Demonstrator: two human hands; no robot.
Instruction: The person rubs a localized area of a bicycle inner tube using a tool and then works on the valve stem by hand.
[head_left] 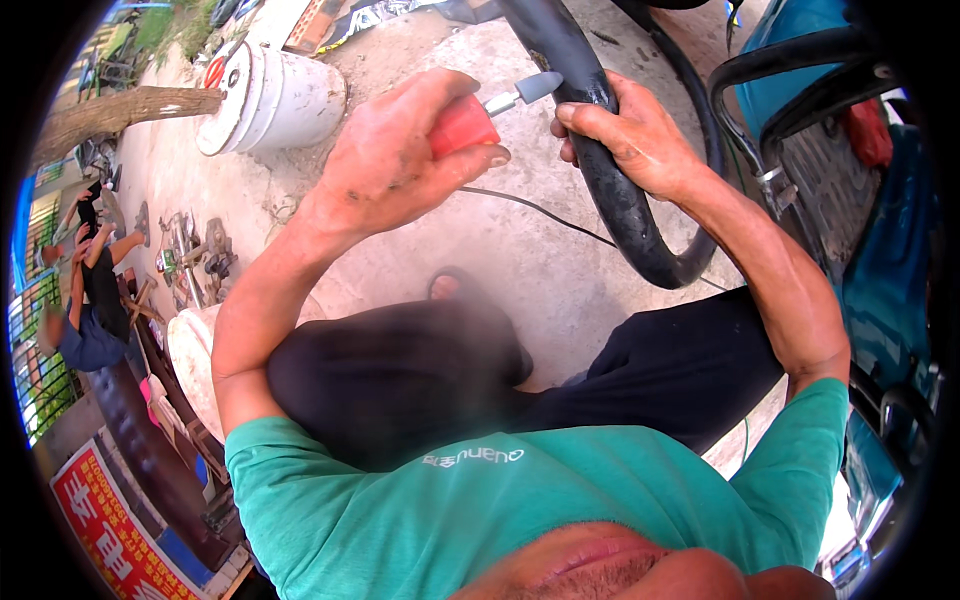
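Observation:
My left hand [385,155] is closed around a red rotary grinding tool [464,127]. A grey, bullet-shaped grinding tip [540,86] on a metal shaft points right from it, right beside or against the tube; I cannot tell which. My right hand [640,135] grips a black rubber inner tube [610,190], with the thumb on top and the fingers curled beneath. The tube hangs down in a loop between my hand and the vehicle at the right. Much of the tool's body is hidden in my palm.
A white bucket [285,100] stands at the upper left beside a tree trunk [120,115]. A thin dark cable [545,213] crosses the concrete. At the right is a blue vehicle [895,270] with a black tubular frame [790,65]. People [95,300] sit at the far left.

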